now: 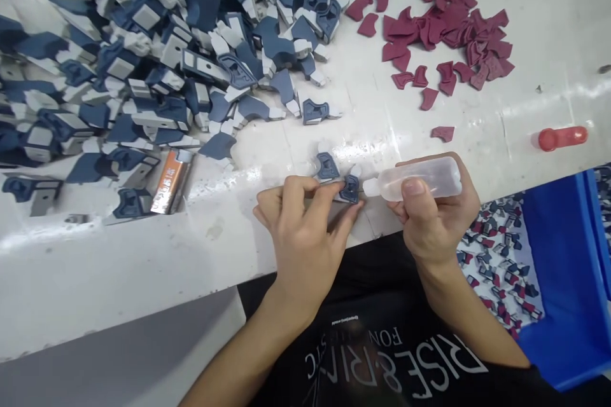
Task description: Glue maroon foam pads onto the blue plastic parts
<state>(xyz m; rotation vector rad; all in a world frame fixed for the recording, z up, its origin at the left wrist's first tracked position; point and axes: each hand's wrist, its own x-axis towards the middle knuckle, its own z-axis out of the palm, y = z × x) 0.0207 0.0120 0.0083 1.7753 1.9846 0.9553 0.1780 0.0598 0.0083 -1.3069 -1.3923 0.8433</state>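
Observation:
Between the thumb and fingers of my left hand (305, 229) is a small blue-and-grey plastic part (351, 188), its recessed face turned up. Just behind it a similar blue-and-grey piece (327, 166) lies on the table. My right hand (434, 216) is closed round a translucent squeeze bottle (424, 179), held nearly level with the thumb on its side. The bottle's white nozzle (370, 187) points left, close to the held part; whether the tip touches it I cannot tell.
A large heap of blue-and-grey parts (200, 63) covers the table's left. Dark red pieces (443, 28) are piled at the back right. An orange lighter (170, 182) lies left, a red cap-like object (563, 138) right. Below the edge stands a blue bin (563, 286) with assembled parts beside its wall.

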